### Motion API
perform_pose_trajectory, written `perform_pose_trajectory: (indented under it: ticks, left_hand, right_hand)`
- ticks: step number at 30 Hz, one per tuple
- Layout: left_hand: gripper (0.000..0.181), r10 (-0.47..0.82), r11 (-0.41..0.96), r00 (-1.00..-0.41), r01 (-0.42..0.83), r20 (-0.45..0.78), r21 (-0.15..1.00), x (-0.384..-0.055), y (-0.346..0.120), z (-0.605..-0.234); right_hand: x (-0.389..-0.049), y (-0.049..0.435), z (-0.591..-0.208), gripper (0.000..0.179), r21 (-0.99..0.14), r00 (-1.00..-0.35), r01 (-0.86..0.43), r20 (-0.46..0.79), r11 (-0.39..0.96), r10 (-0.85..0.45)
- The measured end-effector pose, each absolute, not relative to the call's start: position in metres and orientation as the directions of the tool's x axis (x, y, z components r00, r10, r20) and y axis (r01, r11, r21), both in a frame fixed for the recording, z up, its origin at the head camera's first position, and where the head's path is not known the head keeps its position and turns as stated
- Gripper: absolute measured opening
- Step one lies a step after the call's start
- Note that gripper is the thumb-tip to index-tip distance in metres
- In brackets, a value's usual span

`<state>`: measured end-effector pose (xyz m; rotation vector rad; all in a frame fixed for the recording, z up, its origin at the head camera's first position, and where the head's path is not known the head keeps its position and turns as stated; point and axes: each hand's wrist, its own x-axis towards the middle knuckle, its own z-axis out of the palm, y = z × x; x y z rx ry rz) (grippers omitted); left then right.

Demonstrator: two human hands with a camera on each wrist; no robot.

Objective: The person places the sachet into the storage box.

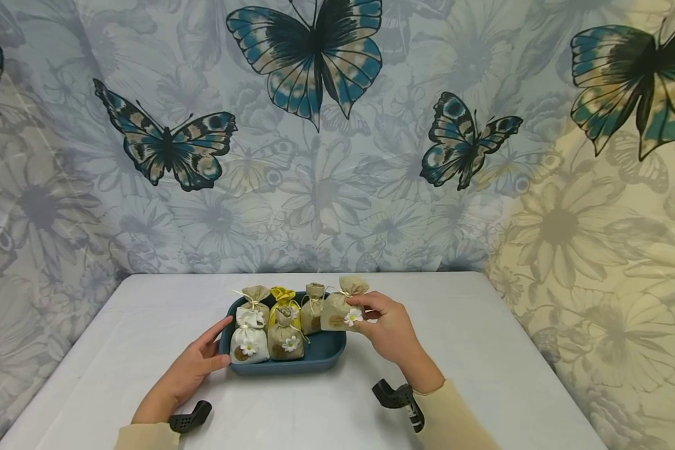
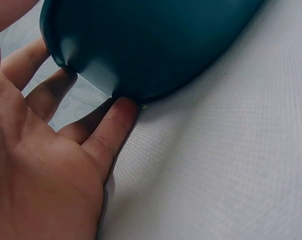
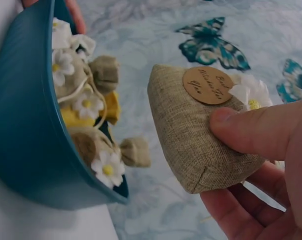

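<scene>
A blue tray (image 1: 292, 369) stands on the table, holding several small drawstring sachets. My left hand (image 1: 194, 362) rests against the tray's left end, thumb and fingers spread and fairly straight; the left wrist view shows fingertips (image 2: 125, 107) touching its lower edge. My right hand (image 1: 390, 328) pinches a beige cloth sachet (image 3: 191, 140) between thumb and fingers, above the tray's right end. That sachet carries a white flower and a round brown tag with writing. In the tray are a white sachet (image 1: 250, 340), a yellow sachet (image 1: 283, 297) and several beige sachets (image 1: 285, 334).
White cloth covers the table (image 1: 455, 344). Behind it hangs a butterfly-printed backdrop (image 1: 326, 206). A black wrist mount (image 1: 191, 417) sits at the left wrist and another black mount (image 1: 394, 395) at the right.
</scene>
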<state>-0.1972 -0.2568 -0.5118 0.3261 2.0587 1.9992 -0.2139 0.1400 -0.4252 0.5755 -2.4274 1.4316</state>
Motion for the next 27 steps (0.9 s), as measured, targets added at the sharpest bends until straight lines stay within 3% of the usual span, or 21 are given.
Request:
perform_pose_trajectory:
  ticks: [27]
  left_hand:
    - [0.082,0.325,0.022,-0.945,-0.017,-0.023,1.000,-0.195,-0.255,-0.511]
  right_hand:
    - [-0.226,0.104,-0.455,0.035,-0.683,-0.897,-0.430,0.250,0.590,-0.364]
